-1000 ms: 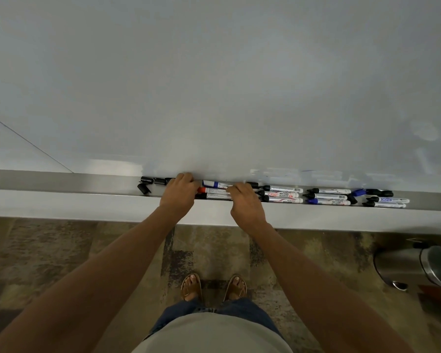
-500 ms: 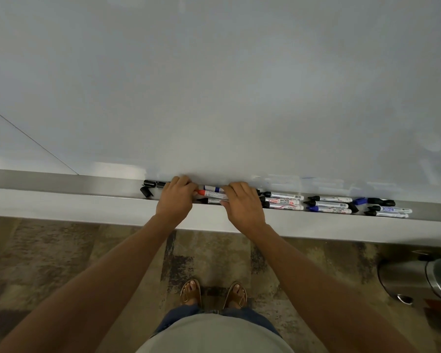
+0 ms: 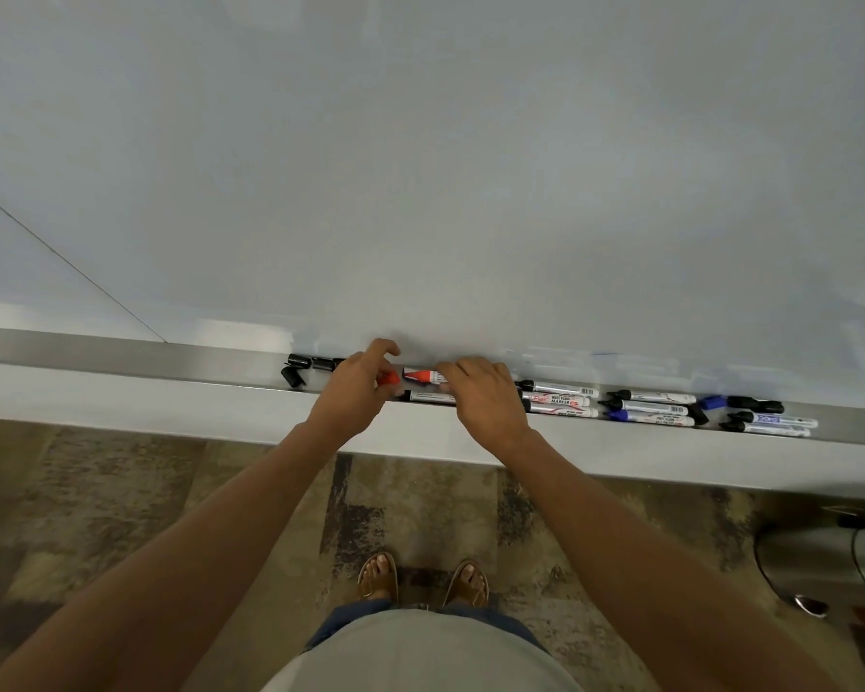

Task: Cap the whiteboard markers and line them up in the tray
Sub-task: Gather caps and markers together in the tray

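A long metal tray (image 3: 121, 354) runs under the whiteboard (image 3: 420, 167). My left hand (image 3: 355, 387) pinches a red cap (image 3: 388, 378) just left of a red marker (image 3: 423, 376), which my right hand (image 3: 485, 397) holds by its barrel. Cap and marker tip are a small gap apart. Below them a black marker (image 3: 428, 397) lies in the tray. Loose black caps (image 3: 303, 367) sit left of my left hand. To the right lie several more markers (image 3: 560, 399), black and blue (image 3: 650, 409), and another group (image 3: 770, 422) further right.
A steel bin (image 3: 830, 566) stands on the patterned carpet at the lower right. My sandalled feet (image 3: 420, 576) are right below the tray. A thin seam (image 3: 66, 262) crosses the board at the left.
My right hand has lifted the red marker off the pile and my left hand now pinches a red cap beside its tip. The camera has tilted slightly, so the tray sits lower.
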Action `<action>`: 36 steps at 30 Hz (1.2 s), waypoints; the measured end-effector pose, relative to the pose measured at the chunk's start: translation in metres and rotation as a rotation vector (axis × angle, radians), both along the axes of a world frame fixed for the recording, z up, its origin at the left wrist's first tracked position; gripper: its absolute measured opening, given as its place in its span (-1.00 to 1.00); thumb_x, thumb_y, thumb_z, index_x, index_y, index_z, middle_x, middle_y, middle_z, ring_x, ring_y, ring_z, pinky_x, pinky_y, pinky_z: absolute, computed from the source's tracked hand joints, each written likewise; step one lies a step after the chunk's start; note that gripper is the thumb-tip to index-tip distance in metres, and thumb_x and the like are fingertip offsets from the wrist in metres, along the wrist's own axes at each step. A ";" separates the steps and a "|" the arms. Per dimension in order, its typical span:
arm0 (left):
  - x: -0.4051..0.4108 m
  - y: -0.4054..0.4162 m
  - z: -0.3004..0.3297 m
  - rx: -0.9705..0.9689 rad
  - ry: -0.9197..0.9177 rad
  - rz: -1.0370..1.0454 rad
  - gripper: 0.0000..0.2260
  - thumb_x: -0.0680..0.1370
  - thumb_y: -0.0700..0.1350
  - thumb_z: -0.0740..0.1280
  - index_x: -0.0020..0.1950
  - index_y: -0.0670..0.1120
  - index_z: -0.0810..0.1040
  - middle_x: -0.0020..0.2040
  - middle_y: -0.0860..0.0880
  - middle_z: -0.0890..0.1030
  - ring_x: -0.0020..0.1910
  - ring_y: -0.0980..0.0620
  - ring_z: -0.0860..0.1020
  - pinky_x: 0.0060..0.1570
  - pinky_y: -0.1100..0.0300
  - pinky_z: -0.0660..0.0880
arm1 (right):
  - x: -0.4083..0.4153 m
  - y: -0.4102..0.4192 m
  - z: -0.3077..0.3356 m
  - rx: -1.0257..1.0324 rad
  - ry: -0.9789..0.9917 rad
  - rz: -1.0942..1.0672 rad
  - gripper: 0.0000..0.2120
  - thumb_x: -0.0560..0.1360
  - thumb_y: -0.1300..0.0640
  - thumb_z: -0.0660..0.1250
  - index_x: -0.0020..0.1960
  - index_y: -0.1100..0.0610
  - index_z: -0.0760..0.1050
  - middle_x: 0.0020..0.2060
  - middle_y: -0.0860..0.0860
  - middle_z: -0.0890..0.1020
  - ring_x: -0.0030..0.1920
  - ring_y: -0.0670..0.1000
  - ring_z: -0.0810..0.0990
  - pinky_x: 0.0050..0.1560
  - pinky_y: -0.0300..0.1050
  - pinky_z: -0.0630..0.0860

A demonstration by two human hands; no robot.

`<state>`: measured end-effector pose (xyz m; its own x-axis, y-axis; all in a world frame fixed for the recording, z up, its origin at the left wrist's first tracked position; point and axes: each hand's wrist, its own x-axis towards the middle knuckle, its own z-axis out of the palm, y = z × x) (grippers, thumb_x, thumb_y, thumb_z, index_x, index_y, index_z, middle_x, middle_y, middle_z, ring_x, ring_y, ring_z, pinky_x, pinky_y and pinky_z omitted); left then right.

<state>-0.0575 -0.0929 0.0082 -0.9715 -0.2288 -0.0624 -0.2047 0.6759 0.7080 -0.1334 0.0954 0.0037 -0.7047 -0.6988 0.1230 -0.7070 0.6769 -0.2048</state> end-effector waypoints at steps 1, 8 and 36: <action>0.000 0.001 0.000 0.007 -0.001 0.003 -0.64 0.46 -0.21 0.42 0.15 0.04 0.37 -0.14 0.05 0.61 -0.13 0.07 0.55 -0.09 0.19 0.47 | -0.001 0.002 0.000 -0.005 0.004 -0.001 -0.67 0.47 0.31 0.32 0.20 0.08 0.53 -0.06 0.08 0.63 0.02 0.16 0.56 -0.01 0.02 0.39; -0.005 0.012 0.008 0.007 -0.018 -0.008 -0.68 0.44 -0.18 0.46 0.06 0.00 0.37 -0.10 0.01 0.65 -0.17 0.04 0.54 -0.17 0.25 0.39 | -0.001 0.004 -0.001 0.046 -0.023 0.029 -0.64 0.50 0.28 0.27 0.26 0.04 0.49 0.01 0.06 0.61 0.08 0.14 0.52 0.03 0.04 0.34; 0.000 0.034 0.003 0.451 -0.247 -0.087 -0.86 0.34 -0.10 0.55 -0.18 0.00 0.63 -0.33 0.04 0.68 -0.34 0.16 0.60 -0.29 0.36 0.49 | 0.032 -0.003 -0.010 0.147 -0.016 -0.127 -0.55 0.27 -0.35 0.10 -0.48 0.03 0.35 -0.55 -0.01 0.55 -0.44 0.07 0.51 -0.12 0.03 0.32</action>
